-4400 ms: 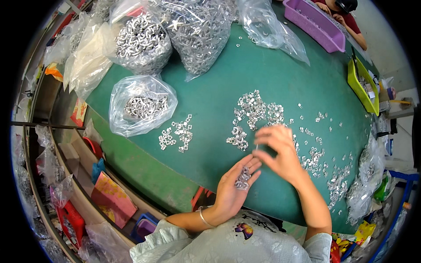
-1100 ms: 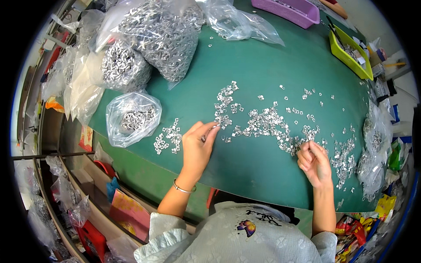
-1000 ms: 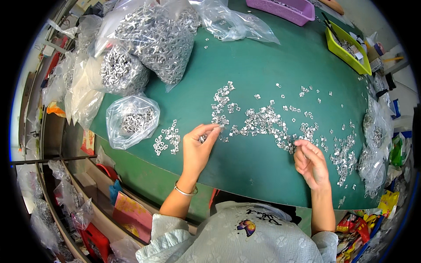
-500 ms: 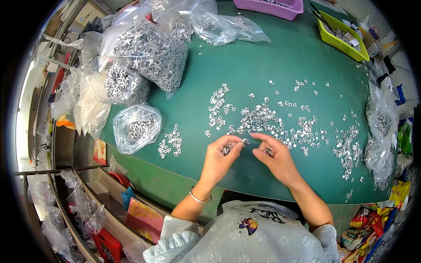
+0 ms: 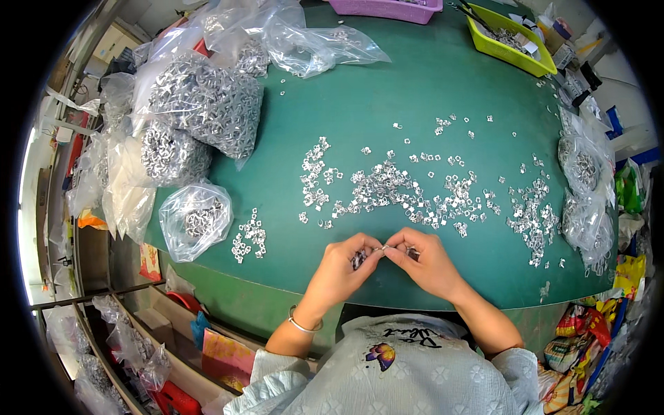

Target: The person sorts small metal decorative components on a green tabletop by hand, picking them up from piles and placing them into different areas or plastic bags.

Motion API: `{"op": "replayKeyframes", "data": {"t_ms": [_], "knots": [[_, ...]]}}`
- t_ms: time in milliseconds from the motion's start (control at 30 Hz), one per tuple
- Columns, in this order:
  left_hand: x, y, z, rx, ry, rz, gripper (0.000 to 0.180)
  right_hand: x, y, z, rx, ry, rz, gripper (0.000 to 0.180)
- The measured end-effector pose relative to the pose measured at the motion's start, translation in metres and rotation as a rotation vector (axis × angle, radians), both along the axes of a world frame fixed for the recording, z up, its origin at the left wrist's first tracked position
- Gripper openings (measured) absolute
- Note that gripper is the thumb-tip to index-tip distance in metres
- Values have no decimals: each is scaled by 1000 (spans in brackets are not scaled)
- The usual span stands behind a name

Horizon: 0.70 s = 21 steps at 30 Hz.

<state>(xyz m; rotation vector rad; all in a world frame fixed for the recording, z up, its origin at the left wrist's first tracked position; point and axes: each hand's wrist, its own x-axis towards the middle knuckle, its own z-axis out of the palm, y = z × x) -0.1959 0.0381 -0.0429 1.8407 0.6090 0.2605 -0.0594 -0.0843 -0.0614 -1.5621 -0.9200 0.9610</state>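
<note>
Near the table's front edge my left hand (image 5: 342, 268) and my right hand (image 5: 430, 265) meet at the fingertips. Thumbs and forefingers pinch a tiny silver metal piece (image 5: 380, 250) between them, its exact form too small to tell. Several small metal pieces (image 5: 359, 259) lie in the curled fingers of my left hand. More metal pieces (image 5: 413, 254) show in the curl of my right hand. Just beyond my hands spreads a loose pile of small square, open-centred metal pieces (image 5: 384, 187).
On the green table (image 5: 332, 104), bulging clear bags (image 5: 207, 104) of metal parts stand at left, near an open bag (image 5: 196, 221). A purple basket (image 5: 387, 8) and a yellow-green basket (image 5: 512, 41) sit at the back. More filled bags (image 5: 584, 200) line the right edge.
My hands were slightly apart, the left one holding up a metal piece; now their fingertips touch around one. The whole view has shifted, so the table's contents appear further left.
</note>
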Motion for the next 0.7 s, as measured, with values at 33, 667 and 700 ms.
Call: {"op": "replayKeyframes", "data": {"t_ms": [33,667,700], "knots": [[0,-2,-1,6,-8,-6,8,-4,-3,6,12,-67,-41,12],[5,-23,-26,-40,-217,-78,12,3,-23,14,39,-214,-83,13],[7,-23,-25,-73,-291,-81,12,7,-27,11,39,-247,-74,12]]}}
